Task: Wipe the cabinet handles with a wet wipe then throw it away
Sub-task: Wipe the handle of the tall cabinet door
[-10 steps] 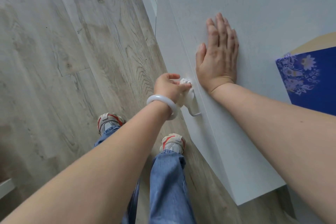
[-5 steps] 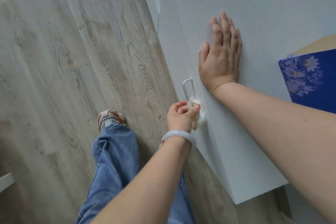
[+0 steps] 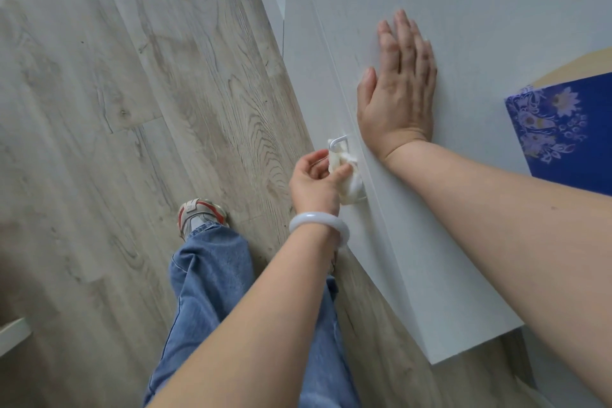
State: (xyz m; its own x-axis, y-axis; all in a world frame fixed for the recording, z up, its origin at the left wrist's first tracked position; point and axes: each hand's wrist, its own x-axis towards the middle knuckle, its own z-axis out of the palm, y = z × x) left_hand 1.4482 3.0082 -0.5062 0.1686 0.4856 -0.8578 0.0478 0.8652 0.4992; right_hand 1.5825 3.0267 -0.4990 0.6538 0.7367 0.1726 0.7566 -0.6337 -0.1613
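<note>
A white cabinet (image 3: 430, 242) stands to my right, seen from above. Its slim metal handle (image 3: 338, 140) sticks out of the front face. My left hand (image 3: 316, 180), with a pale bangle on the wrist, pinches a crumpled white wet wipe (image 3: 347, 175) wrapped around the middle of the handle. The handle's top bend shows above the wipe; its lower part is hidden by the wipe. My right hand (image 3: 399, 93) lies flat, fingers straight, on the cabinet's top surface just above the handle.
Grey wood-look floor (image 3: 132, 109) fills the left. My jeans leg (image 3: 212, 291) and a sneaker (image 3: 198, 214) stand close to the cabinet front. A blue floral box (image 3: 563, 129) sits at the right edge. A white edge (image 3: 13, 333) shows at lower left.
My left hand slid the wipe down the handle, then back up toward its middle. My left leg stepped forward. My right hand stayed flat on the cabinet top.
</note>
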